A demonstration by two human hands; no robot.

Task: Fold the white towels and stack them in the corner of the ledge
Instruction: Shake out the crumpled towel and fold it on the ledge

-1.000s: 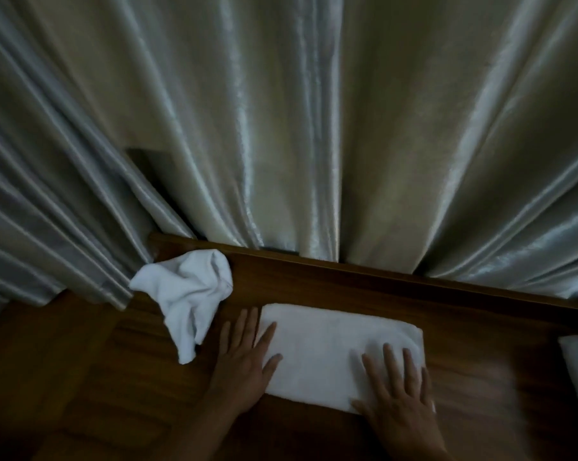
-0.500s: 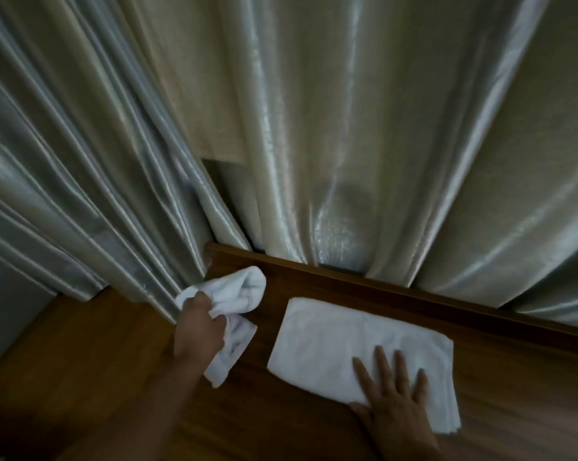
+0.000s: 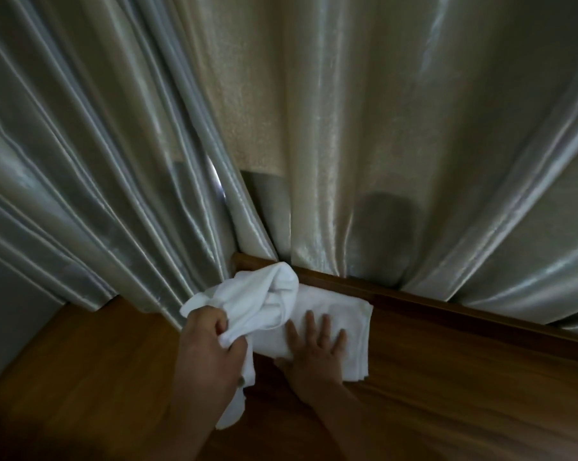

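A folded white towel (image 3: 350, 314) lies flat on the wooden ledge (image 3: 447, 394), close to the corner where the raised back rim meets the curtain. My right hand (image 3: 314, 347) presses flat on it, fingers spread. A crumpled white towel (image 3: 267, 301) is lifted above the ledge and overlaps the folded one's left end; part of it hangs down beside my wrist. My left hand (image 3: 211, 341) is closed on this crumpled towel.
Shiny pale curtains (image 3: 347, 144) hang down to the ledge along its back and left side. A raised wooden rim (image 3: 447, 304) runs along the back edge. Bare wood stretches to the right and toward me.
My left hand has gripped the crumpled towel and lifted it. My right hand has slid the folded towel left toward the corner, and the view has shifted left.
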